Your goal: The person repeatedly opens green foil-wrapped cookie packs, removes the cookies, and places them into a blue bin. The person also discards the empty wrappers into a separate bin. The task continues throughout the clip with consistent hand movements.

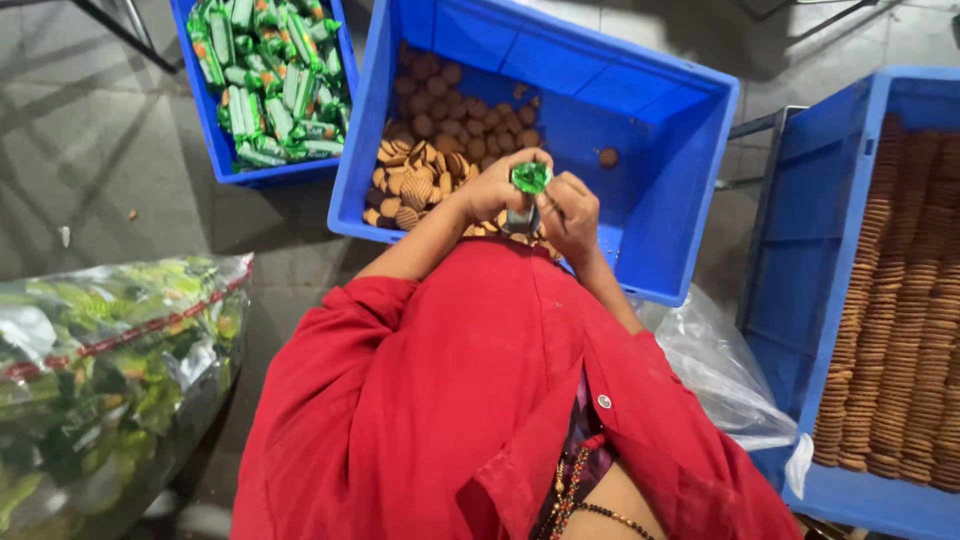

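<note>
Packet (530,180), green, one, pinched between both grips over middle blue crate (640,90): left hand (495,188) clenched on its side, right hand (570,212) grasping its lower end. Three blue crates counted; loose biscuits (440,130) below, too many to count.

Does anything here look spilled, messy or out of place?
One round biscuit lies alone on the bare blue floor of the middle crate, apart from the loose heap at the crate's left side. A few small crumbs or scraps lie on the grey floor. The biscuit rows in the right crate look tidy.
</note>
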